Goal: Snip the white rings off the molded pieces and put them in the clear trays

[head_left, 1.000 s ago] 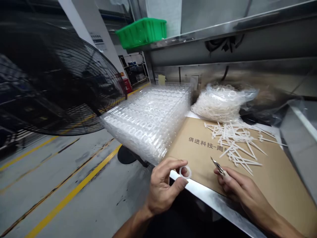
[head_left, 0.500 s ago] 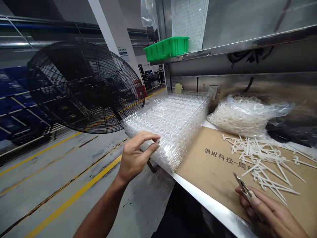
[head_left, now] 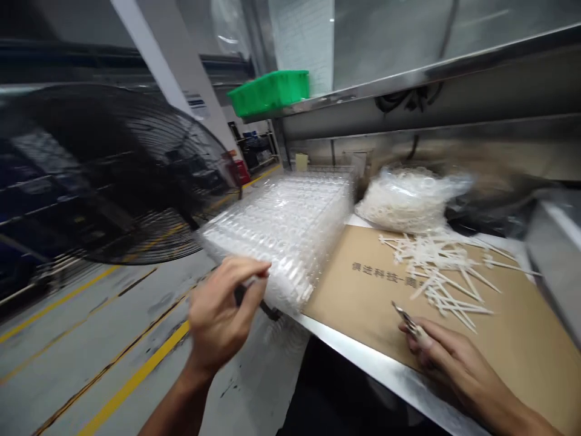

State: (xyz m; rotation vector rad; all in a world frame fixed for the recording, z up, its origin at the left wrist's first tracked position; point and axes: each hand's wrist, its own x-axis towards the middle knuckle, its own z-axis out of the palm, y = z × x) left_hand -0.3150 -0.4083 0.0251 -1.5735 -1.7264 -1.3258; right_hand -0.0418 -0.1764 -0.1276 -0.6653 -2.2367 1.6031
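Steel snips (head_left: 407, 319) sit pinched in the narrow grip of the right hand (head_left: 454, 363), which rests on a cardboard sheet (head_left: 363, 284), white plastic runners (head_left: 436, 272) just past its fingertips. The left hand (head_left: 222, 309) is raised, fingers curled just before a stack of clear plastic trays (head_left: 281, 236); blur hides whether they hold anything.

Left hand (head_left: 220, 315): blurred, fingers curled just beside the near corner of a stack of clear plastic trays (head_left: 281, 236); contact unclear.
Right hand (head_left: 454, 363): fingers pinch small metal nippers (head_left: 407, 320), tips resting over a kraft cardboard sheet (head_left: 363, 290).
Ahead of right fingers: loose white plastic sprues (head_left: 436, 272) on the sheet.
Beyond the sprues: a clear bag of white plastic rings (head_left: 408, 203).
Beyond left fingers: a black wire fan (head_left: 113, 175).
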